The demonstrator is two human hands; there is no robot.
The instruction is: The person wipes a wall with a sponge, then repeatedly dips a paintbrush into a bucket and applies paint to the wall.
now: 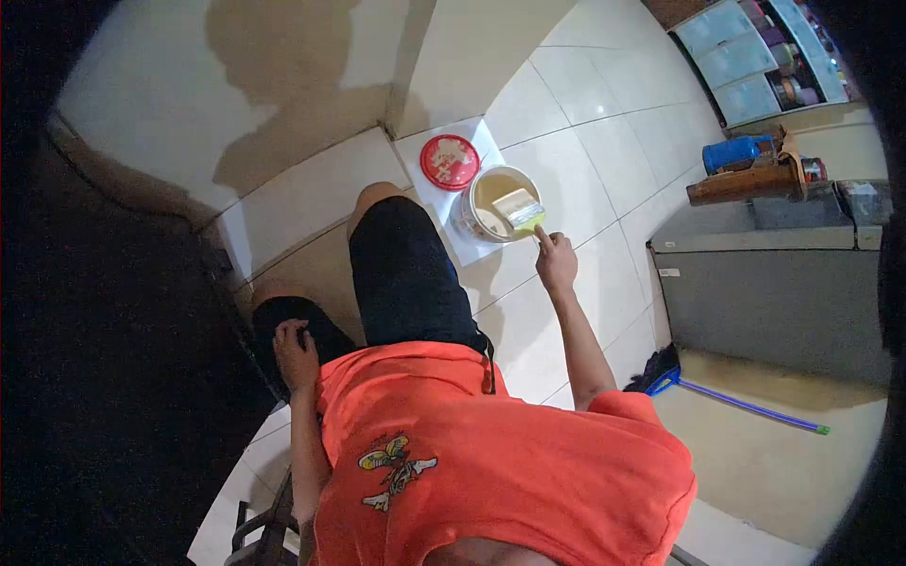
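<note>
My right hand is closed on the handle of a wide paintbrush with a yellow-green handle and pale bristles. The brush is over the mouth of a white bucket that holds cream-coloured paint. Beside the bucket lies a round red lid with cream smears on it. Both stand on a white sheet on the tiled floor. My left hand rests on my left thigh, its fingers apart and holding nothing.
A wall rises ahead, with a corner beside the bucket. At the right are a grey refrigerator, a blue broom, and a shelf unit. A dark area fills the left side.
</note>
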